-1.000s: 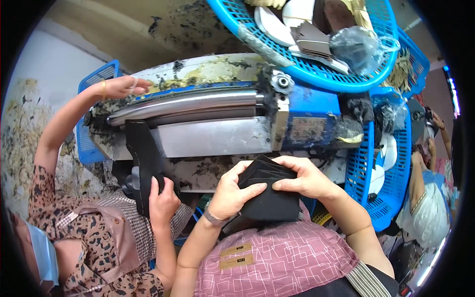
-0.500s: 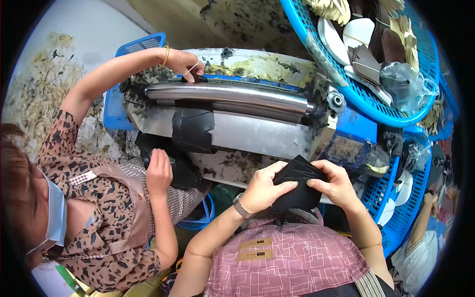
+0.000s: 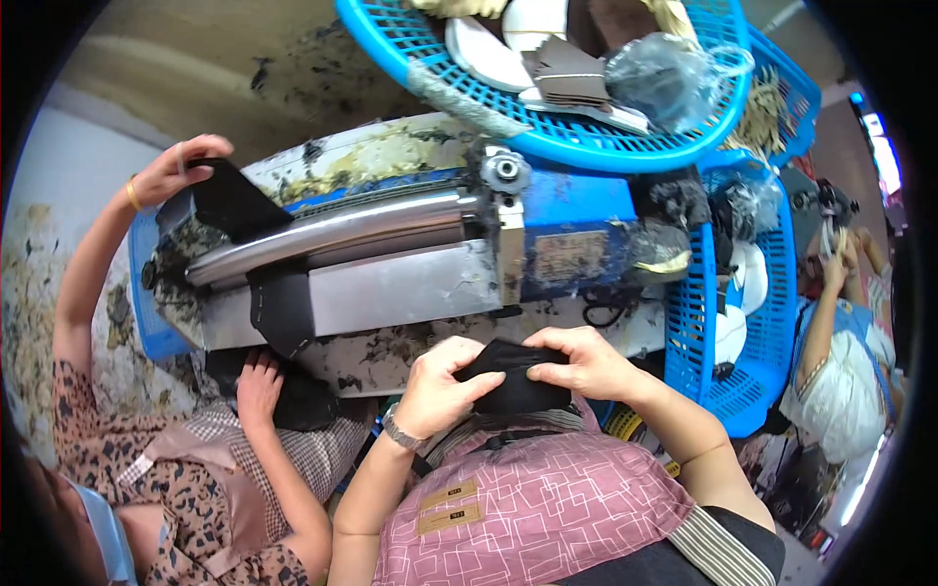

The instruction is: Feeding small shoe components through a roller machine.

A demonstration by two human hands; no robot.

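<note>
My left hand [image 3: 437, 387] and my right hand [image 3: 586, 365] both grip black pieces of sheet material [image 3: 520, 383], perhaps leather, in front of my pink patterned apron [image 3: 547, 488]. Thumbs lie on the near face, fingers behind. The pieces look layered and slightly fanned at the top; how many there are I cannot tell. Just beyond them stands a machine with a shiny metal roller [image 3: 352, 232]. Another black piece [image 3: 283, 311] hangs over its front plate [image 3: 405, 293], apart from my hands.
At left, a co-worker's raised hand [image 3: 166, 181] holds a black piece [image 3: 230, 200] behind the roller; the other hand [image 3: 260, 391] rests on black material [image 3: 305, 402]. A blue basket [image 3: 635, 161] of cut pieces overhangs the machine. Another blue basket [image 3: 689, 361] stands right. Another person [image 3: 840, 381] is farther right.
My view has turned right, so the machine and baskets appear farther left. The co-worker's far hand has risen, drawing a black piece up behind the roller. Both my hands still hold the black pieces.
</note>
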